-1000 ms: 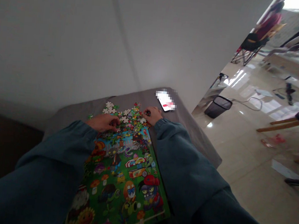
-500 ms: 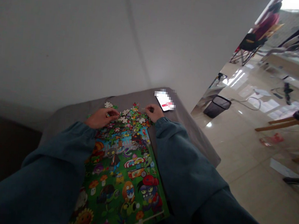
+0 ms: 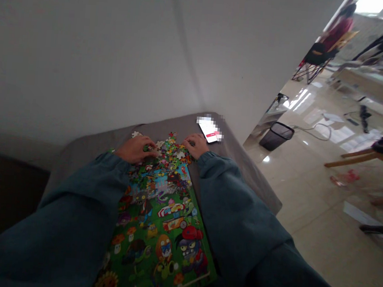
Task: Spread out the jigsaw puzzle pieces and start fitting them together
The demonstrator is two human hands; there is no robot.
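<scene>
A colourful cartoon jigsaw puzzle (image 3: 162,221) lies on a grey-covered table (image 3: 242,174), mostly assembled near me. A heap of loose puzzle pieces (image 3: 171,148) sits at its far end. My left hand (image 3: 136,149) rests on the left side of the heap, fingers curled over pieces. My right hand (image 3: 194,146) lies on the right side of the heap, fingers down on the pieces. Whether either hand grips a piece is hidden. Both arms wear dark teal sleeves.
A phone (image 3: 210,129) with a lit screen lies on the table just beyond my right hand. A white wall stands behind the table. To the right, a glossy floor holds a black wastebasket (image 3: 276,136), cables, chairs and a person far off.
My left hand has slid right and further onto the heap. My right hand has lowered flat onto the pieces. The view has shifted slightly.
</scene>
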